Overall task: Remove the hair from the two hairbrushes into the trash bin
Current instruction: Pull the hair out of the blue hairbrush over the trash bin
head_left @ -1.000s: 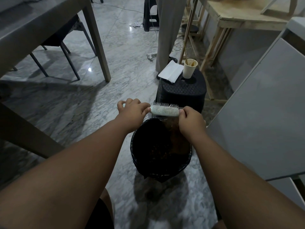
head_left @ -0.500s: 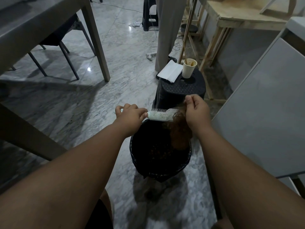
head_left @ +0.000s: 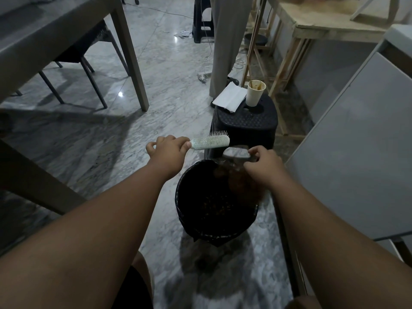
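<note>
Both arms outstretched; left hand (head_left: 166, 150) fisted (knuckles up), right hand (head_left: 264, 164) pinching, fingers down.

Hairbrush (head_left: 209, 142) in the left hand (head_left: 167, 152): white, back speckled with fine grey-green flecks, bristles pale. Clump of hair (head_left: 240, 181) under the right hand (head_left: 263, 165): reddish brown, blurred. Trash bin (head_left: 185, 210) below both hands: black, lined with a black bag, brown bits scattered inside. Stool (head_left: 247, 123) beyond the hands: black, top patterned with small raised dots. Paper cup (head_left: 255, 93) on it: off-white, rim stained brown. Folded paper (head_left: 229, 97) beside the cup: white. Floor (head_left: 133, 134): grey-and-white veined marble, glossy.
</note>
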